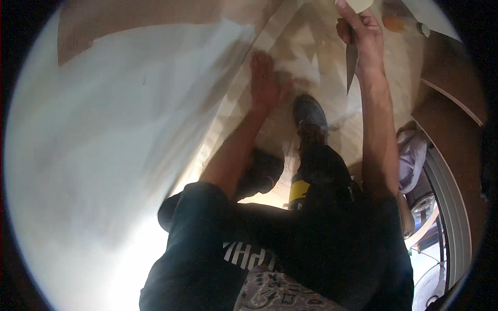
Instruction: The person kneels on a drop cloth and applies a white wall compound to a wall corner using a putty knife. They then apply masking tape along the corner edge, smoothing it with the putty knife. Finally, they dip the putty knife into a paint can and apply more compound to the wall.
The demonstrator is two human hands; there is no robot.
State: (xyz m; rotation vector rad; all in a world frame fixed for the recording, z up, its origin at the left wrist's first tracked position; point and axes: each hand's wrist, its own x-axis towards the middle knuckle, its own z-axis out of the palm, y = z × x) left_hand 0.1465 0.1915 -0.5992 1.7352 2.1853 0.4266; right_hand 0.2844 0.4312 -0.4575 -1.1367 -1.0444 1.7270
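My right hand (363, 39) grips a pale cream flat piece (359, 5) near the top edge and a narrow, pointed grey blade (350, 67) that hangs down beside my wrist. Whether these are one tool or two I cannot tell. My left hand (267, 83) is slightly blurred, with fingers stretched out and nothing held, near the beige, dusty surface (321, 57) beside a large white panel (93, 129). One of my dark shoes (308, 114) is below and to the right of that hand.
Small orange and pale objects (394, 24) lie at the upper right. Brown curved boards (451, 129), a pale plastic bag (412, 155) and a fan (430, 287) are on the right. A brown band (93, 26) borders the white panel at the top.
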